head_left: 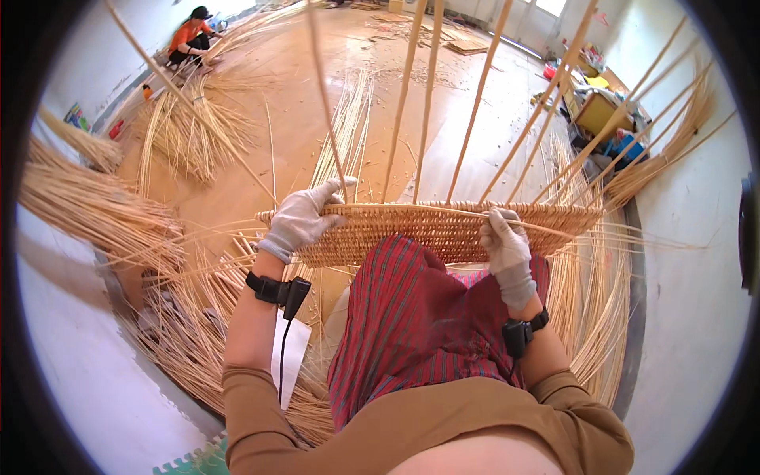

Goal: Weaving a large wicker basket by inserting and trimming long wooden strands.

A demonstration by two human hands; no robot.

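Observation:
A woven wicker panel (372,229) lies across my lap, with several tall upright stakes (423,111) rising from its top edge. My left hand (299,223), in a pale work glove, grips the panel's top edge near its left end, its fingers reaching beside one stake. At the right part of the same edge, my gloved right hand (507,247) is closed in a pinch on a thin wicker strand (443,207) that runs along the rim. Some fingertips of both hands are hidden behind the weave.
Loose wicker rods (103,214) are heaped at the left, with more (590,317) at the right. A tied bundle (194,131) stands on the floor (261,87). Far left, another person (190,39) squats. Boxes and clutter (602,115) line the right wall.

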